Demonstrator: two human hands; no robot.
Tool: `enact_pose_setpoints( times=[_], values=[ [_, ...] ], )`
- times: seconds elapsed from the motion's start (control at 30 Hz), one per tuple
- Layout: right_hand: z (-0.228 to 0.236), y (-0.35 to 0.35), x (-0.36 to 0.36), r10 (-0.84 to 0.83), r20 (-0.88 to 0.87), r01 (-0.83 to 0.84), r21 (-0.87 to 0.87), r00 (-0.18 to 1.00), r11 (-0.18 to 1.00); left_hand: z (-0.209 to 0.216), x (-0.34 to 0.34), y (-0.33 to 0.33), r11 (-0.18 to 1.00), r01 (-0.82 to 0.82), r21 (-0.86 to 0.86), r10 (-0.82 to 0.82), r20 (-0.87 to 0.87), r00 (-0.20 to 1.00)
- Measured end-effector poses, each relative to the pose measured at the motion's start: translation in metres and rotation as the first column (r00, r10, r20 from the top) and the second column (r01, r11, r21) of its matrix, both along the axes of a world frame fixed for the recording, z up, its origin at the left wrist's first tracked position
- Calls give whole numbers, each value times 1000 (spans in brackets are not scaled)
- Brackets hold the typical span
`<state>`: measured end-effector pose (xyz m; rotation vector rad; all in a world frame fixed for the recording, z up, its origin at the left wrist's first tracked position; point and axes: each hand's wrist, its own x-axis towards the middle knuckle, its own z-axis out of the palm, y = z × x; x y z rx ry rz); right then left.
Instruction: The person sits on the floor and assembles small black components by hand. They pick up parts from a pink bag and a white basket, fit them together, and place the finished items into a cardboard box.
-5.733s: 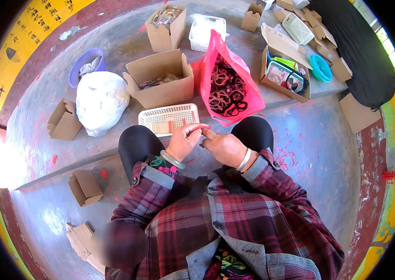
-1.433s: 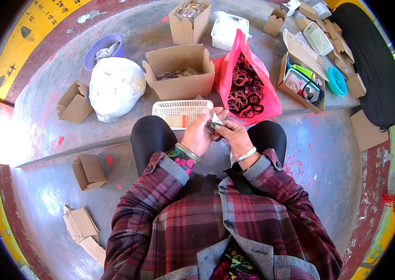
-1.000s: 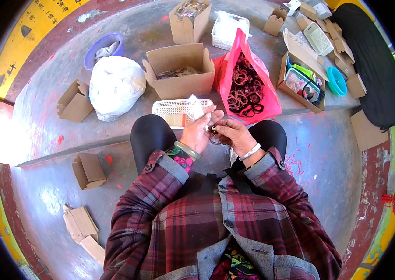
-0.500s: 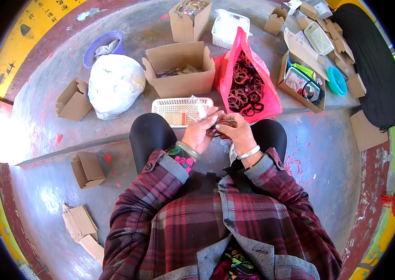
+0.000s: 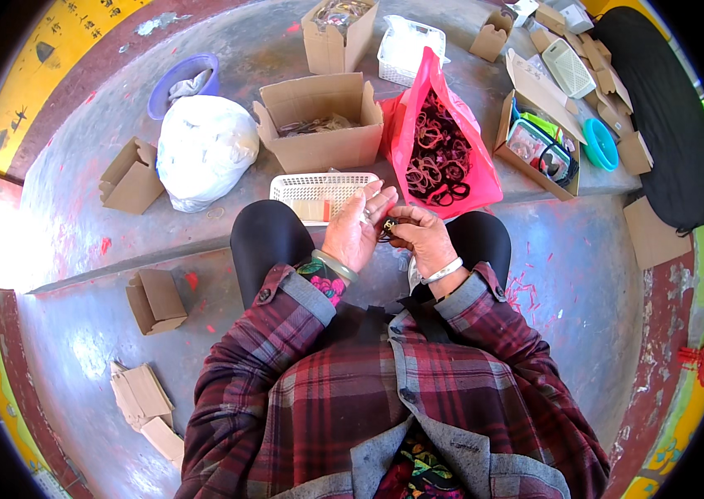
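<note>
Over my lap, my right hand (image 5: 428,240) pinches a dark hair tie (image 5: 388,232) with a small gold-coloured piece on it. Close beside it on the left, my left hand (image 5: 354,233) is turned palm up, its fingers stretched out. A small pale, shiny spot shows by its fingers; whether it is a ring or a loose piece I cannot tell. Beyond my left hand stands a white plastic basket (image 5: 287,188) with flat, tan-and-white packs in it. To the right of the basket, a pink plastic bag (image 5: 485,176) gapes, full of dark and brownish hair ties (image 5: 438,158).
A cardboard box (image 5: 324,153) with loose items stands behind the basket. Left of it are a stuffed white bag (image 5: 206,154) and a purple basin (image 5: 156,97). At right sit a carton of supplies (image 5: 537,158) and a turquoise basket (image 5: 599,145). A step edge (image 5: 131,264) crosses the floor.
My left hand has opened out, and its fingers have straightened. The clear, whitish object at its fingertips is no longer visible. The hair tie now shows its gold-coloured piece in my right hand.
</note>
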<state>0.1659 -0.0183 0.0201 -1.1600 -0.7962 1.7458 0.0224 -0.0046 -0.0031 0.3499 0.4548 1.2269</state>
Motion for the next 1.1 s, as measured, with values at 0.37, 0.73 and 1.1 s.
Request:
enact_pose_setpoints(
  times=[0.37, 0.73, 1.1],
  values=[
    [4, 5, 13, 146, -292, -184, -106, 945, 977, 14, -2, -3, 999, 46, 11, -46, -57, 997],
    [24, 8, 18, 226, -29, -226, -8, 974, 974, 3, -5, -4, 996, 92, -13, -89, -425, 901],
    [-6, 12, 20, -18, 213, -23, 186, 977, 982, 8, -4, -3, 974, 209, -90, -226, -282, 932]
  ],
)
